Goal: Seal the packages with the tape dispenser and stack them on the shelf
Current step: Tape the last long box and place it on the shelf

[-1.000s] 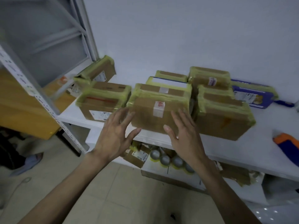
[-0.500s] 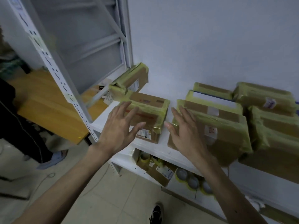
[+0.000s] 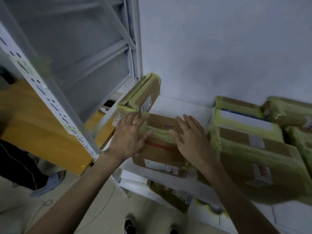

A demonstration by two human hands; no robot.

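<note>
As seen from the head view, well along by the look of it. Already wrapped in yellowish tape and sitting on the white shelf (image 3: 179,105): centre package (image 3: 160,154) with a red stripe at mid-frame, leaning package (image 3: 146,95) just above it against the shelf upright, a close-packed group of other packages (image 3: 253,146) at right. Left hand (image 3: 130,139) at centre-left, fingers straight and spread, gripping nothing, at the centre package's left edge; touching or just off it, cannot tell. Right hand (image 3: 192,141) at centre, fingers likewise spread and empty, over the same package's right side. Judged as squaring or nudging that package into line with the rest. No tape dispenser anywhere in frame. Tape rolls (image 3: 211,206) blurred on the lower shelf, bottom right. Sealing judged finished for every package in sight. Left to do: tidy the stacking, perhaps lift the centre package onto a neighbour. Unsealed ones out of frame: unknown.
</note>
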